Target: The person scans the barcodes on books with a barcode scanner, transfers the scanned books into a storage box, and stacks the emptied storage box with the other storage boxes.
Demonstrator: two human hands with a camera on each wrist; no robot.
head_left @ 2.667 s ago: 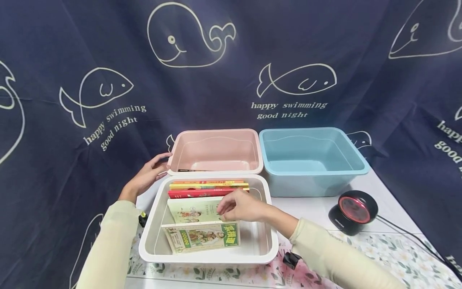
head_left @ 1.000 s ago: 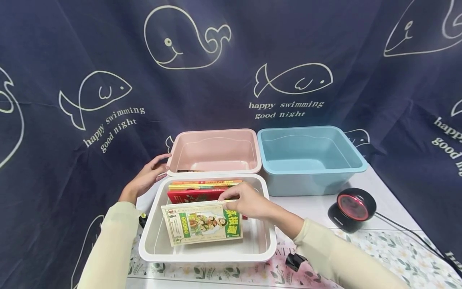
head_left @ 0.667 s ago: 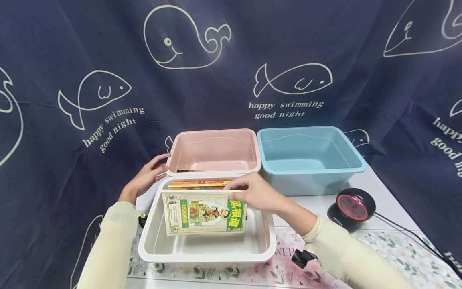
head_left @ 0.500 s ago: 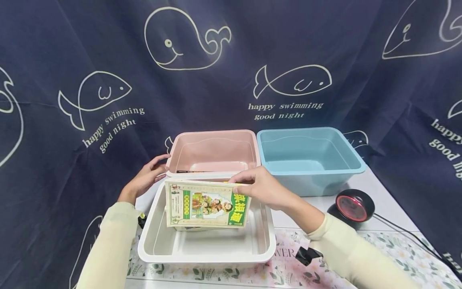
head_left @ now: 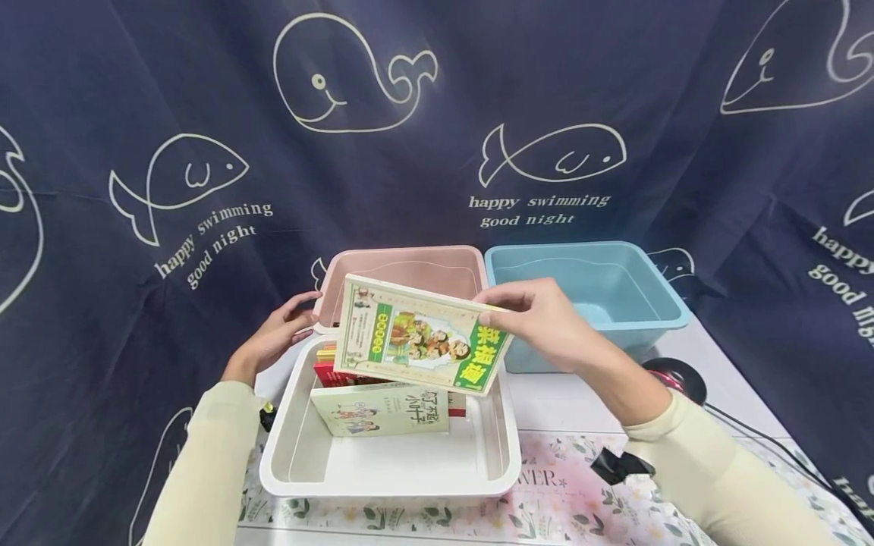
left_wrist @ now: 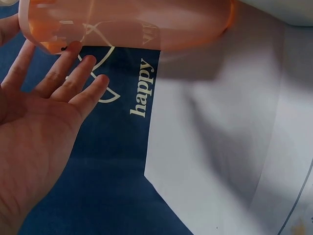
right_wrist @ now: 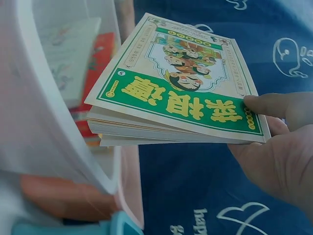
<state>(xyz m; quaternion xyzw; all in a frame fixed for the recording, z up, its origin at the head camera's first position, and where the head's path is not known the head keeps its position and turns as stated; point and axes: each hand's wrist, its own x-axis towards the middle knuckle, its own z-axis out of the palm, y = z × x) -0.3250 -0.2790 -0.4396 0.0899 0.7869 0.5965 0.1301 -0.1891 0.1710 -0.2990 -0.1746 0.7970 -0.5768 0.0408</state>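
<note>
My right hand pinches the top right corner of a cream and green picture book, thumb on the front cover. The book hangs tilted above the white bin, overlapping the pink bin in the head view. In the right wrist view its pages fan slightly beneath the cover. Inside the white bin a pale green book leans back, with a red book and several others behind, partly hidden. My left hand touches the pink bin's left rim, fingers loosely extended, as the left wrist view also shows.
A blue bin stands at the back right, beside the pink one. A black round device with a cable sits to the right, partly behind the right forearm. A dark blue whale-print curtain hangs behind; a floral mat lies in front.
My right hand has lifted the cream and green book up out of the white bin and to the right, tilting it. The pale green book is uncovered. My left hand has stayed put.
</note>
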